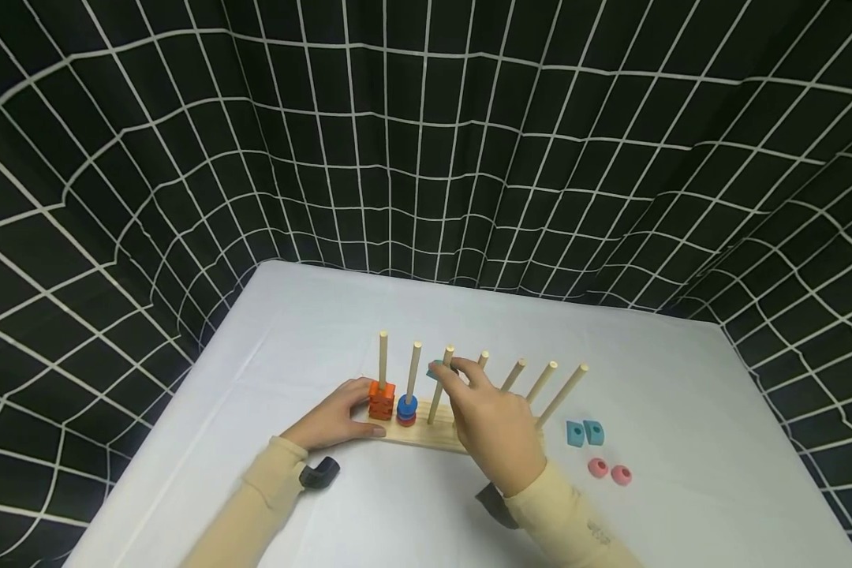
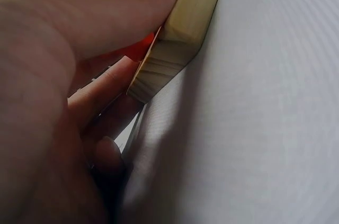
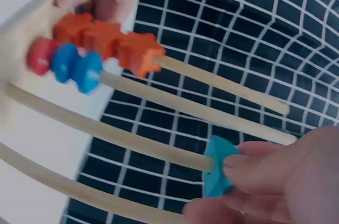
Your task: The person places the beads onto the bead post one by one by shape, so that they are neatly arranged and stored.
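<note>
A wooden peg board with several upright pegs lies in front of me. My left hand grips its left end, thumb on the front side and fingers behind. Orange star-shaped beads are stacked on the leftmost peg. Beside them, the second peg carries blue round beads above a red round bead. With thumb and fingers, my right hand pinches a teal bead near the top of the third peg. That peg's tip shows above the bead in the head view.
Right of the board, two teal blocks with holes lie on the white table. Two pink round beads sit just in front of them. A dark curtain with white grid lines surrounds the table's back and sides.
</note>
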The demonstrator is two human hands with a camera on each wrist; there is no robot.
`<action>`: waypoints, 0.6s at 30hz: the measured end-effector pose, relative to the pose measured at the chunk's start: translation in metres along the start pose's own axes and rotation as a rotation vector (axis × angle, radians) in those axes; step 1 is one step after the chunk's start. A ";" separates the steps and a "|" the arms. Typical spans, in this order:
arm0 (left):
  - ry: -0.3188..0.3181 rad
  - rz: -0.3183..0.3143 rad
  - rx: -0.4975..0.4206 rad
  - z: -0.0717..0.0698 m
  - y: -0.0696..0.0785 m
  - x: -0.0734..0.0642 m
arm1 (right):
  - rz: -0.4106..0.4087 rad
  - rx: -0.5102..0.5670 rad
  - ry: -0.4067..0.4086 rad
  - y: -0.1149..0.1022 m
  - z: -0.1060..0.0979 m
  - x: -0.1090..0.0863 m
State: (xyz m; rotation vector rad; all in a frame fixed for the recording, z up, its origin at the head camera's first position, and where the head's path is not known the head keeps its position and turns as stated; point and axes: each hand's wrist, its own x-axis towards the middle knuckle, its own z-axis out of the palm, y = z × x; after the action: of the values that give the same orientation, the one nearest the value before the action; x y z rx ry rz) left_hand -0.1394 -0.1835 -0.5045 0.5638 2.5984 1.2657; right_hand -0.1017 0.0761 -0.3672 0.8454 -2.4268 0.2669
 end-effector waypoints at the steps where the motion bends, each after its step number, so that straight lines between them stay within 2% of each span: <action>1: 0.000 -0.001 0.001 0.000 0.000 -0.001 | -0.008 -0.013 -0.006 0.000 0.004 -0.002; 7: 0.004 0.024 -0.004 -0.001 0.000 -0.002 | -0.051 -0.022 -0.031 0.000 0.033 -0.015; 13: -0.008 -0.006 -0.010 -0.003 0.002 -0.001 | -0.058 -0.011 -0.103 0.003 0.060 -0.029; 18: -0.010 0.004 -0.015 -0.003 0.003 0.000 | -0.062 -0.032 -0.166 0.003 0.074 -0.037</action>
State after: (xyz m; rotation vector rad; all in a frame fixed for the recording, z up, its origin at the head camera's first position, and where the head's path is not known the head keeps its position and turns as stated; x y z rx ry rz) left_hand -0.1395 -0.1839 -0.5006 0.5709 2.5791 1.2790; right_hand -0.1115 0.0712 -0.4498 0.9612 -2.5450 0.1392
